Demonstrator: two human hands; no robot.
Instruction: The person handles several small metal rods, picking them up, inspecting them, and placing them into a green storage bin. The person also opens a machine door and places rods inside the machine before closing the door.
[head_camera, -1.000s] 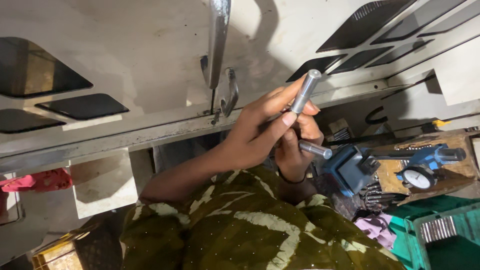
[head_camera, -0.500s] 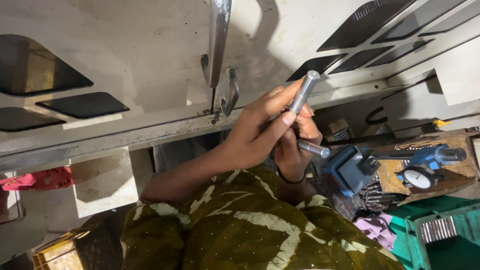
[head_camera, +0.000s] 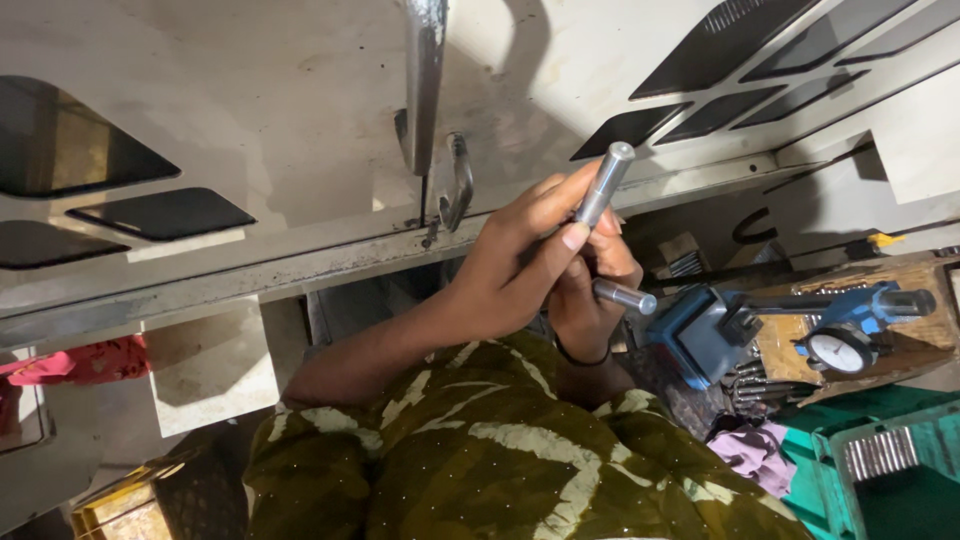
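My left hand (head_camera: 510, 265) is raised in front of a white machine panel (head_camera: 250, 120). It pinches a long shiny steel rod (head_camera: 603, 185) that points up and to the right. Just behind and below it, my right hand (head_camera: 585, 300), with a dark band at the wrist, grips a shorter steel pin (head_camera: 625, 296) whose end sticks out to the right. The two hands touch each other. My green patterned sleeve (head_camera: 500, 450) fills the bottom of the view.
A metal handle (head_camera: 425, 90) and a hook (head_camera: 460, 185) hang on the panel above my hands. To the right, a blue stand (head_camera: 690, 335) with a dial gauge (head_camera: 840, 350) rests on a wooden board. A green crate (head_camera: 880, 470), a pink cloth (head_camera: 755, 450) and a red cloth (head_camera: 80, 362) lie nearby.
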